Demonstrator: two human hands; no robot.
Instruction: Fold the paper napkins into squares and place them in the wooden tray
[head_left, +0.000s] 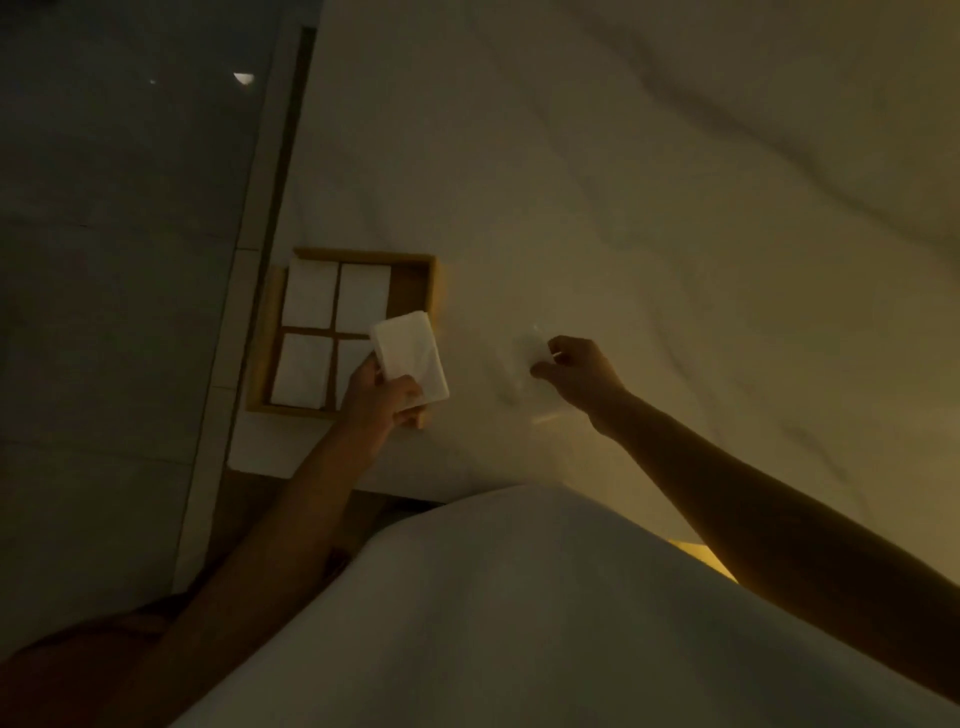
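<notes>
Four folded napkins lie in the wooden tray, which sits near the left edge of a bed covered in a white sheet. Two of them are side by side at the far end, the far left napkin and the far right napkin; the near left napkin lies below them, and a fourth is partly hidden behind the person's left hand. Strips of bare wood show between the four, and the right part of the tray is bare wood.

That left hand grips a folded napkin by its near edge, thumb on top and fingers beneath, and holds it tilted over the tray's near right corner. From where I stand I cannot tell whether it touches the wood.

Out to the right, the right hand is over the sheet with its fingers curled and the thumb pinched toward them. Something pale and thin seems to sit at the fingertips, but the dim light makes it blur into the sheet, so I cannot tell whether the hand grips it.

White fabric fills the near foreground, and grey floor runs along the left.
</notes>
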